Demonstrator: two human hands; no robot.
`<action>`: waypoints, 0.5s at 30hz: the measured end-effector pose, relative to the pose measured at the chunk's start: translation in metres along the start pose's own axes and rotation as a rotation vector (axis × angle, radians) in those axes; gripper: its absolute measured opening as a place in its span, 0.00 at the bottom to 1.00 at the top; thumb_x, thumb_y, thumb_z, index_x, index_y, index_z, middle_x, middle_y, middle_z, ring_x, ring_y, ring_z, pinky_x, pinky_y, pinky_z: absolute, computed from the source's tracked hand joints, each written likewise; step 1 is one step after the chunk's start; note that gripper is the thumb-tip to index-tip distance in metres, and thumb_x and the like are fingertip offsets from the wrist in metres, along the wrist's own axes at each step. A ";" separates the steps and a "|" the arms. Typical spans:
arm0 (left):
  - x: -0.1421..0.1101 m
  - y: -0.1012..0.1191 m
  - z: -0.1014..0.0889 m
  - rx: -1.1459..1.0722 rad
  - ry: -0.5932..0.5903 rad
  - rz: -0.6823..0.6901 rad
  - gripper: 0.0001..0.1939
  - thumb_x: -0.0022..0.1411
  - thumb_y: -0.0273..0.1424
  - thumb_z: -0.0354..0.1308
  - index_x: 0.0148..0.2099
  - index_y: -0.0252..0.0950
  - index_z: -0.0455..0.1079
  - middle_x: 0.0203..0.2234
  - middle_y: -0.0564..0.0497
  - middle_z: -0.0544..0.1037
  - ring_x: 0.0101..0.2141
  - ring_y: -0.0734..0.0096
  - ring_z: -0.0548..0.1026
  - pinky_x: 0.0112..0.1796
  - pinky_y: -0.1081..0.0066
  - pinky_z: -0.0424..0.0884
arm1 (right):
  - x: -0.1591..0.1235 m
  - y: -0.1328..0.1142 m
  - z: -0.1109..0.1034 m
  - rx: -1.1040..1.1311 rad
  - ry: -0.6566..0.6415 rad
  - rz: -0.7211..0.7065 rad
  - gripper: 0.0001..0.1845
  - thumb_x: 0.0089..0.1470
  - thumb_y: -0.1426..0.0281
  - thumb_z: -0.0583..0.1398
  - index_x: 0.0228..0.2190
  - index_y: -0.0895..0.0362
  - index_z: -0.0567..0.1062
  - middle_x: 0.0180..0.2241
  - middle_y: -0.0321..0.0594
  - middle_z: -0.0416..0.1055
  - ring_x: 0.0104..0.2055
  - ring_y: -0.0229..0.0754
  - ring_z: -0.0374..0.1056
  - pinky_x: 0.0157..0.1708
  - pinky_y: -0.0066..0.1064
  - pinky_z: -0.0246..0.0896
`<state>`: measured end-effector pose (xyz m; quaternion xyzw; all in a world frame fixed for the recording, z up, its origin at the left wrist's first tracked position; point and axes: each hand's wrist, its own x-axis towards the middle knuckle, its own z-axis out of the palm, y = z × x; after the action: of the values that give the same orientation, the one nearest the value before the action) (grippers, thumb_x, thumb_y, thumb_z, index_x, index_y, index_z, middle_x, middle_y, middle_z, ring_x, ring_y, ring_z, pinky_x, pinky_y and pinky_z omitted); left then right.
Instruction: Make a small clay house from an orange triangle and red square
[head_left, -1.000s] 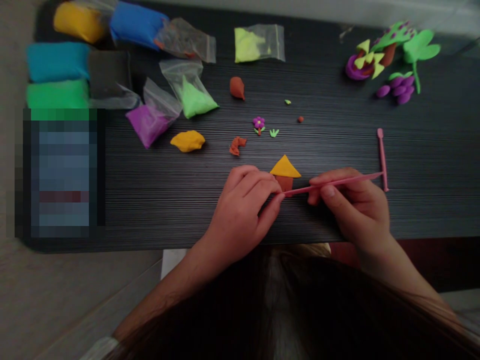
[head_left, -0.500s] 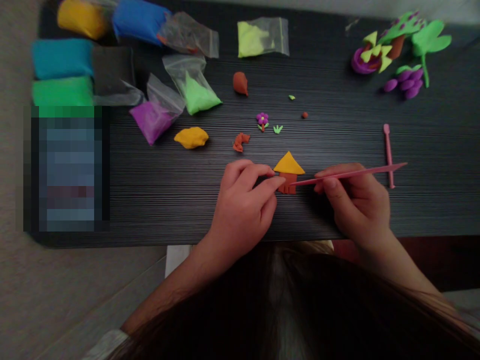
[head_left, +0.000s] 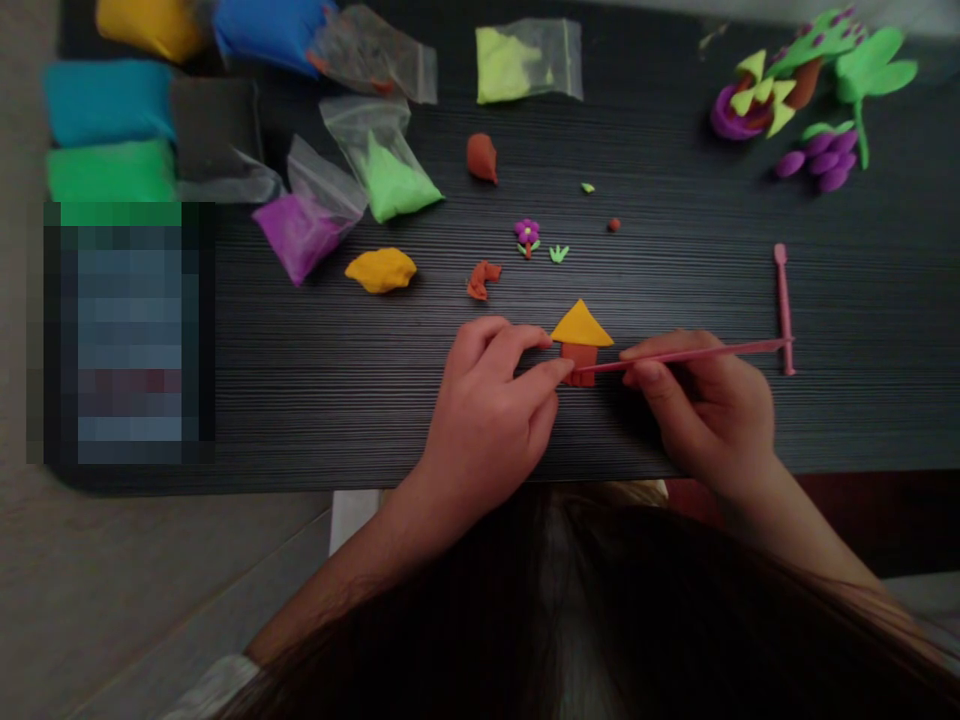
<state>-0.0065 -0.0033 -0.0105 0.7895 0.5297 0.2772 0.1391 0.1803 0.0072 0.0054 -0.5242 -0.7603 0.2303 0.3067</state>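
Nearest me, over the near edge of the tabletop (head_left: 337,400), the left hand (head_left: 487,410) is partly open with its fingers bent; I see one fingertip on the left side of the brown square (head_left: 579,355) and another beside the left corner of the yellow triangle (head_left: 581,325), and it has nothing gripped. To its right, the right hand (head_left: 712,400) is closed on the long pink tool (head_left: 697,353), pinching it between thumb and fingers, tip over the lower part of the brown square. That square lies a little in from the near edge, with the triangle against its far side. The tool's other end crosses above the short pink tool (head_left: 782,290).

Toward the near left corner, pixels hide whatever lies there. Farther in, left to right, I make out the purple bag (head_left: 300,235), the yellow lump (head_left: 381,271), the torn brown strip (head_left: 482,281), the small purple flower (head_left: 527,233), the green sprig (head_left: 559,254) and the brown ball (head_left: 614,225).

Beyond those sit the light green bag (head_left: 394,185), the rounded brown lump (head_left: 481,158) and the tiny green bit (head_left: 588,188). Coloured packets (head_left: 109,100) crowd the far left corner. By the far edge I have the pale yellow bag (head_left: 506,68) and, well to the right, a group of clay models (head_left: 825,155).
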 end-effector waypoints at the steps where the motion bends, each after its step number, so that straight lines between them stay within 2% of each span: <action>1: 0.000 0.000 0.000 -0.003 0.001 0.001 0.11 0.58 0.25 0.52 0.40 0.39 0.74 0.41 0.49 0.72 0.44 0.64 0.62 0.47 0.61 0.62 | 0.000 0.000 0.000 0.003 -0.002 0.001 0.05 0.53 0.71 0.56 0.33 0.52 0.71 0.30 0.35 0.73 0.32 0.37 0.68 0.31 0.30 0.62; 15: 0.000 0.000 0.000 0.008 -0.025 0.005 0.12 0.58 0.25 0.52 0.42 0.39 0.73 0.42 0.49 0.72 0.45 0.62 0.63 0.47 0.60 0.62 | -0.002 0.003 0.001 -0.030 -0.074 -0.095 0.09 0.53 0.71 0.55 0.37 0.47 0.70 0.32 0.37 0.73 0.33 0.42 0.68 0.31 0.37 0.62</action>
<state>-0.0067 -0.0037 -0.0108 0.7948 0.5269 0.2655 0.1419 0.1818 0.0065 0.0023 -0.4832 -0.7985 0.2235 0.2811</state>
